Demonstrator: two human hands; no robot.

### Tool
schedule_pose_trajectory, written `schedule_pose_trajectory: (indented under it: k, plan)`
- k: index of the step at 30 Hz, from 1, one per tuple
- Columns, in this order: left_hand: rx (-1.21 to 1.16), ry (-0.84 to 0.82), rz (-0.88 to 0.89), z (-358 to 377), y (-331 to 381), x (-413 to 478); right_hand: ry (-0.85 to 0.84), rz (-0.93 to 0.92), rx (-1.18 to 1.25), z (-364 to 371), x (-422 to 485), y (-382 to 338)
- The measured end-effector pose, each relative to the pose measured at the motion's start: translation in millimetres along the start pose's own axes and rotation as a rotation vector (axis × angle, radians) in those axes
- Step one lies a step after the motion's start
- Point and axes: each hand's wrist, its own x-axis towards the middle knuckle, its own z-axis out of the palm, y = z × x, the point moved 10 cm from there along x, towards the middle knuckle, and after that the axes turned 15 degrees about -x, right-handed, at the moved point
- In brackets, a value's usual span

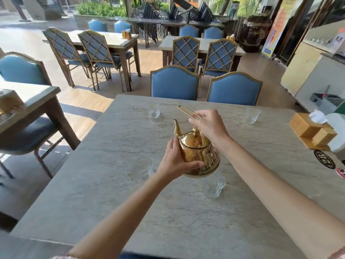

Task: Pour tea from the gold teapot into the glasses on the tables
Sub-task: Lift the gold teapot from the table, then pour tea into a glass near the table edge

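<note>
Stone table point(115, 212): both hands w/ gold teapot point(198, 156)

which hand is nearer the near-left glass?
Left. The left hand, on the gold teapot body, is just right of the near-left glass; the right hand is farther, up at the handle.

Teapot point(197, 154): polished gold-coloured metal, mirror-glossy, ribbed low on body. Glasses point(154, 110): clear, faceted glass. Table point(115, 193): matt, stone-look top, finely veined. Chairs point(175, 83): smooth blue upholstery, slight sheen, gold-coloured frames. Tissue box point(308, 130): pale, unvarnished-looking wood; white paper tissue point(317, 116) protruding.
</note>
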Motion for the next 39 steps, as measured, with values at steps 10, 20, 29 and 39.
schedule_pose_trajectory:
  k: [10,20,29,39]
  plan:
    - [-0.143,-0.096,-0.202,-7.3,-44.1,-96.4,-0.199,-0.084,-0.238,50.7,-68.1,-34.3]
    - [-0.276,-0.009,-0.281,-18.5,-66.6,-125.7,-0.370,-0.149,-0.419,102.3,-82.4,-63.0]
    - [-0.339,0.042,-0.410,-25.0,-73.4,-131.6,-0.475,-0.153,-0.596,130.1,-78.6,-85.1]
    - [-0.459,0.068,-0.363,-38.2,-50.5,-131.2,-0.480,-0.111,-0.664,123.2,-68.2,-96.9]
